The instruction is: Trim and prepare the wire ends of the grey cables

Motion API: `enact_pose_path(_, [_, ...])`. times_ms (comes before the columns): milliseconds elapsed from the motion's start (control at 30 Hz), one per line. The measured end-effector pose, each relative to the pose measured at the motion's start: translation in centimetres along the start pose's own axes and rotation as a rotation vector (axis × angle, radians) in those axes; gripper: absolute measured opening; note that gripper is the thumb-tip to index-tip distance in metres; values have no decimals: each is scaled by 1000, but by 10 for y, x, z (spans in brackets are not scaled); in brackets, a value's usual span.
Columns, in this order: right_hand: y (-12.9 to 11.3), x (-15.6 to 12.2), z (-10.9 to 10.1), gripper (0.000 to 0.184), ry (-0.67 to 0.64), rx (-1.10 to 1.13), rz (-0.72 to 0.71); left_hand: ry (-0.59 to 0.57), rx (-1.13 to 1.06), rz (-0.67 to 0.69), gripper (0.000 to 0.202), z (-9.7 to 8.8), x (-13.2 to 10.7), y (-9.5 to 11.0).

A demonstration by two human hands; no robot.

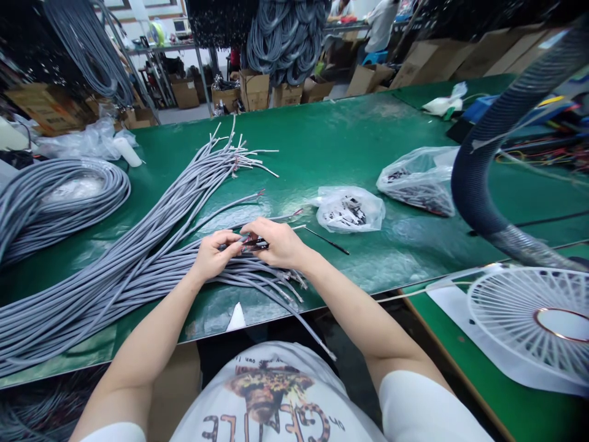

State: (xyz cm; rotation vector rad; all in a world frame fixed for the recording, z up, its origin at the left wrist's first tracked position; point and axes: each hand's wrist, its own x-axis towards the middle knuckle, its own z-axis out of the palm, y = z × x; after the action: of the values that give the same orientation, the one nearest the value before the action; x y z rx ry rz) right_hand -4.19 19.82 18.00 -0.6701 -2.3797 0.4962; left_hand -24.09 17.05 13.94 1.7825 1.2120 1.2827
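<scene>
My left hand is closed in a pinch on the end of a grey cable, above a thick bundle of grey cables lying across the table. Close against it, my right hand is closed around a small dark hand tool that looks like snips. The tool's tip meets the cable end at my left fingertips, where a little reddish wire shows; my fingers partly hide this spot. Several cable ends fan out below my hands, and one cable hangs over the table's front edge.
A clear bag of small black and white parts lies right of my hands, near a larger filled bag. A thin black rod lies nearby. Coiled cable sits left. A dark flexible hose and white fan stand right.
</scene>
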Motion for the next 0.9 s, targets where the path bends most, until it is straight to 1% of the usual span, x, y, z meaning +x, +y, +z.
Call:
enact_pose_path(100, [0, 1, 2, 23, 24, 3, 5, -22, 10, 12, 20, 0, 0, 0])
enact_pose_path(200, [2, 5, 6, 11, 91, 122, 42, -20, 24, 14, 19, -1, 0, 2])
enact_pose_path(233, [3, 7, 8, 7, 113, 199, 88, -22, 24, 15, 19, -1, 0, 2])
enact_pose_path(300, [5, 13, 12, 10, 144, 435, 241, -33, 19, 19, 17, -1, 0, 3])
enact_pose_path(367, [6, 18, 17, 14, 127, 738, 439, -48, 12, 26, 17, -2, 0, 4])
enact_pose_path(433, [8, 22, 20, 17, 85, 1010, 588, -53, 6, 27, 18, -4, 0, 5])
enact_pose_path(467, [9, 23, 21, 19, 71, 1105, 627, -50, 0, 23, 17, -4, -1, 5])
enact_pose_path(533, [10, 23, 21, 23, 63, 1204, 631, -47, -20, 11, 17, -6, -2, 5])
enact_pose_path(567, [10, 22, 19, 24, 87, 1216, 609, -43, -33, 4, 17, -6, -2, 4])
enact_pose_path(633, [10, 18, 17, 28, 185, 1163, 561, -23, -60, -8, 18, -6, -2, 4])
enact_pose_path(700, [9, 14, 15, 31, 283, 1004, 516, 11, -84, -24, 19, -6, -2, 4])
enact_pose_path(733, [8, 12, 16, 31, 306, 895, 492, 29, -89, -34, 20, -5, -2, 4])
enact_pose_path(833, [4, 8, 22, 27, 297, 558, 376, 60, -70, -41, 20, -2, -1, 5])
enact_pose_path(900, [2, 8, 27, 22, 299, 386, 275, 61, -45, -36, 19, -2, 0, 7])
